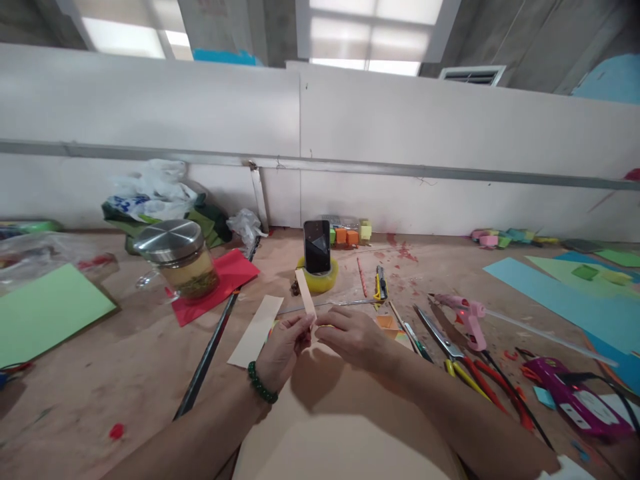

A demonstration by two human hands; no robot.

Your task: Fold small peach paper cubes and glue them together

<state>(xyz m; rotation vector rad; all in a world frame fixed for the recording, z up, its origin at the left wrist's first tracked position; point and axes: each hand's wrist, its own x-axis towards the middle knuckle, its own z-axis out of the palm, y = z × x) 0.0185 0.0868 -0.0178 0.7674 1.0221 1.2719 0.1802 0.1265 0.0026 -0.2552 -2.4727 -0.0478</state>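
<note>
A narrow cream paper strip (305, 292) rises at a slant from between my two hands. My left hand (286, 347), with a green bead bracelet at the wrist, pinches the strip's lower end. The fingers of my right hand (354, 335) are closed at that same end, touching or nearly touching the left fingertips; the part between them is hidden. Below lies a large cream sheet (345, 433), shaded by my arms. To the left of my left hand is a smaller cream paper piece (257, 331). Beyond the strip a phone (317, 247) leans upright at a yellow tape roll (324, 280).
On the right are a utility knife (381, 283), scissors (440, 333), a pink glue gun (467, 317), a purple corded device (575, 397) and blue paper (560, 300). A lidded glass tea jar (193, 267) stands on red paper (237, 272) at left, near a dark metal bar (213, 353).
</note>
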